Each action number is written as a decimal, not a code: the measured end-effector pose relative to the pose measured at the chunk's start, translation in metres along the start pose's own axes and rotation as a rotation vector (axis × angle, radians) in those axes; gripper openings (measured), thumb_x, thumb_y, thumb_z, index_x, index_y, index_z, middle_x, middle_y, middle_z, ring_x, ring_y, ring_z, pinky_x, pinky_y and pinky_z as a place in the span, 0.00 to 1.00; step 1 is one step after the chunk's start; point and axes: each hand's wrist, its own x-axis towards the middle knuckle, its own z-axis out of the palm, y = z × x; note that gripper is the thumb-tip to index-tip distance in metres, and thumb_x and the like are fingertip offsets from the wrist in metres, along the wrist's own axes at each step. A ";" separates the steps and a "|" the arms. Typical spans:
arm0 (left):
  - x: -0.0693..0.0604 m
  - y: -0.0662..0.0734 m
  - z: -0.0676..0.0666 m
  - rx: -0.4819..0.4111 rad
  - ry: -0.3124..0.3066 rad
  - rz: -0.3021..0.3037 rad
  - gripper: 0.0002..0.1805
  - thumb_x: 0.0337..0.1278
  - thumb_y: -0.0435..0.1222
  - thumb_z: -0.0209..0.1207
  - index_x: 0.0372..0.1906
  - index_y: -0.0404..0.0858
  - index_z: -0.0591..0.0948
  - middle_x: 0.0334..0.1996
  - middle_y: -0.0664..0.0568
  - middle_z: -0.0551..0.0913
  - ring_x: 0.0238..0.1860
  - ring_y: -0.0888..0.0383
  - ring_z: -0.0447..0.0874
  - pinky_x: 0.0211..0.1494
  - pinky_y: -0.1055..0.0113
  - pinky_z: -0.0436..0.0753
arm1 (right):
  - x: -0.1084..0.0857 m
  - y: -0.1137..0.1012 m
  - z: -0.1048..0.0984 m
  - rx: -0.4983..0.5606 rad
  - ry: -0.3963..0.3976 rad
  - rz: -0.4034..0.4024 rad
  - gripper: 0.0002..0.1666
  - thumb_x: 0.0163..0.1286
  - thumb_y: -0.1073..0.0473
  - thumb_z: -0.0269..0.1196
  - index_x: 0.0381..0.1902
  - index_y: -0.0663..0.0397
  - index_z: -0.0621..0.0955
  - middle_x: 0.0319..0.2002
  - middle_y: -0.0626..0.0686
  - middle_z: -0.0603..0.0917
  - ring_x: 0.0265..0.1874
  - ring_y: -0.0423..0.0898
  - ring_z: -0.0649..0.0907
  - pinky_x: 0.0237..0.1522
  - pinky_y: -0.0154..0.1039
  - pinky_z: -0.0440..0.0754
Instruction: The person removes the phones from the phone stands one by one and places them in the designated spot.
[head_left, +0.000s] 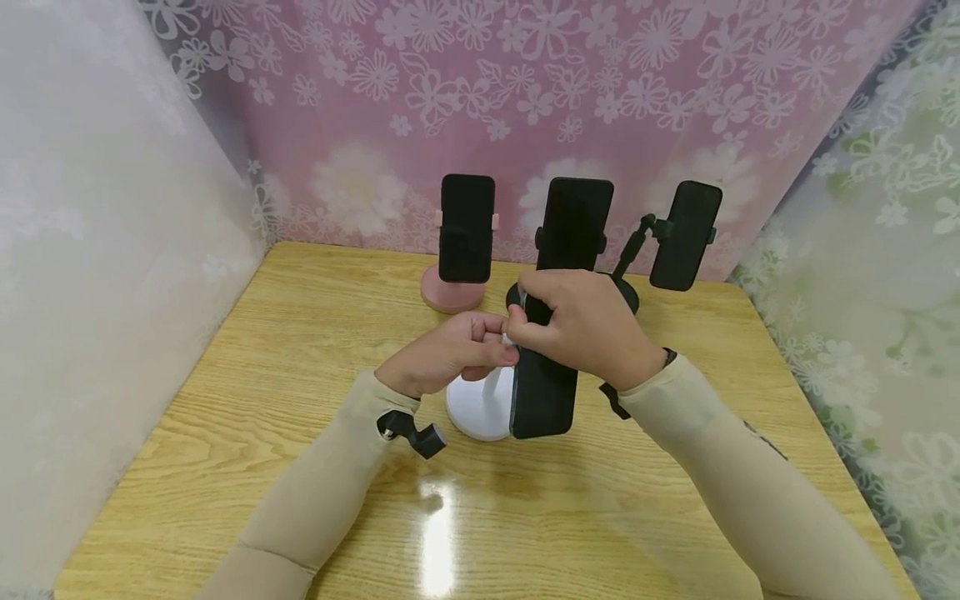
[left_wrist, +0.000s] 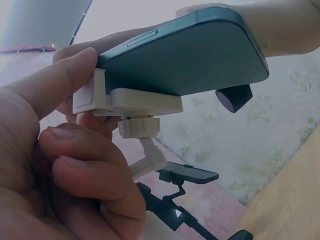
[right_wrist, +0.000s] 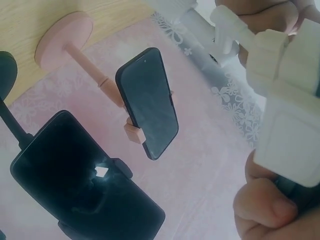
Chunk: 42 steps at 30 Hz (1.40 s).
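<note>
A white phone stand with a round base (head_left: 476, 408) stands on the table, and a smartphone (head_left: 545, 396) sits against its clamp. The phone's teal back (left_wrist: 195, 62) and the white clamp (left_wrist: 145, 102) show in the left wrist view. My left hand (head_left: 453, 354) pinches the end of the clamp between thumb and fingers, beside the phone's long edge. Reaching across the phone's screen, my right hand (head_left: 592, 325) grips the phone, its fingers curled over the left edge near the clamp. In the right wrist view, the clamp (right_wrist: 292, 130) hides part of the phone.
Behind stand a pink stand (head_left: 448, 293) with a phone (head_left: 467, 229), a black stand with a larger phone (head_left: 576, 221), and a jointed black stand arm (head_left: 632, 250) with another phone (head_left: 686, 237). Flowered curtains (head_left: 525, 100) border the wooden table (head_left: 300, 333).
</note>
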 end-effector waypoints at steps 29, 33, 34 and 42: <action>-0.008 0.009 0.004 0.307 0.088 0.076 0.20 0.66 0.46 0.70 0.36 0.37 0.74 0.20 0.53 0.64 0.21 0.58 0.60 0.29 0.67 0.64 | -0.011 0.005 0.011 0.065 0.160 -0.087 0.09 0.64 0.55 0.61 0.27 0.53 0.79 0.19 0.46 0.73 0.18 0.40 0.69 0.19 0.37 0.69; -0.010 0.012 0.006 0.358 0.103 0.100 0.12 0.67 0.37 0.68 0.35 0.38 0.75 0.20 0.51 0.67 0.21 0.57 0.64 0.28 0.67 0.67 | -0.013 0.005 0.012 0.081 0.191 -0.102 0.10 0.64 0.55 0.60 0.27 0.54 0.79 0.19 0.47 0.73 0.18 0.40 0.70 0.20 0.37 0.70; -0.010 0.012 0.007 0.369 0.107 0.105 0.11 0.67 0.35 0.67 0.35 0.38 0.75 0.19 0.50 0.67 0.21 0.56 0.65 0.28 0.67 0.67 | -0.014 0.005 0.013 0.085 0.202 -0.108 0.10 0.63 0.55 0.59 0.27 0.54 0.79 0.19 0.47 0.73 0.18 0.40 0.70 0.20 0.37 0.70; -0.011 0.014 0.013 0.491 0.209 0.239 0.14 0.63 0.36 0.71 0.40 0.35 0.76 0.16 0.50 0.59 0.17 0.54 0.58 0.27 0.66 0.65 | -0.019 0.002 0.012 0.143 0.344 -0.202 0.09 0.60 0.57 0.57 0.23 0.56 0.77 0.18 0.48 0.71 0.18 0.41 0.68 0.19 0.38 0.66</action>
